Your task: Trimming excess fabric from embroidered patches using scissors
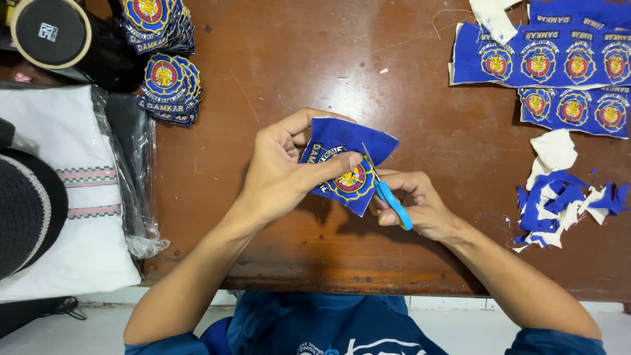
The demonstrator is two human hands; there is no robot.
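My left hand [284,165] pinches a blue cloth piece [348,164] with a round embroidered red and yellow badge, held up over the middle of the brown wooden table [315,72]. My right hand [417,205] grips small scissors with blue handles [393,202]. The scissor blades lie against the badge's right side, pointing up and away from me. Part of the cloth is hidden behind my left thumb and fingers.
Two stacks of cut round badges [165,59] lie at the back left. Uncut blue badge strips [559,66] lie at the back right, with blue and white cloth scraps [559,200] below them. A bagged white cloth [72,190] and dark caps [26,204] are on the left.
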